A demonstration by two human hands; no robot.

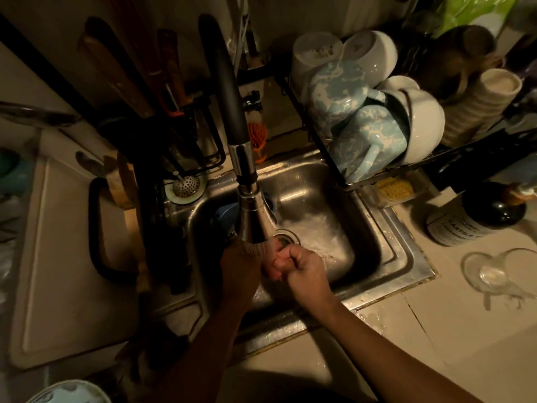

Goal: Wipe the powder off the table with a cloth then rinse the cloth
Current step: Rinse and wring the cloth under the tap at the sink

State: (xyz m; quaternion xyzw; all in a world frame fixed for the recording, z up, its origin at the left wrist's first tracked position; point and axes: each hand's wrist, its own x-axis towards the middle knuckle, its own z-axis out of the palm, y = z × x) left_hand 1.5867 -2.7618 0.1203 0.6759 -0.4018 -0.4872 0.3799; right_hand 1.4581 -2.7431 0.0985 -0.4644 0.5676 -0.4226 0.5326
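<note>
Both hands are together over the steel sink (386, 251), right under the spray head of the tall faucet (252, 216). My left hand (239, 267) and my right hand (305, 271) have their fingers curled tight round a small pinkish bunched cloth (274, 264), which shows only between the two fists. Water runs from the faucet onto the hands and pools foaming near the drain (286, 237). Most of the cloth is hidden inside the fists.
A dish rack (377, 175) with blue and white mugs and bowls overhangs the sink's right side. A dark soap bottle (479, 219) and a glass lid (494, 274) stand on the tiled counter at right. A white cutting board (64, 271) and a knife holder (162, 135) are at left.
</note>
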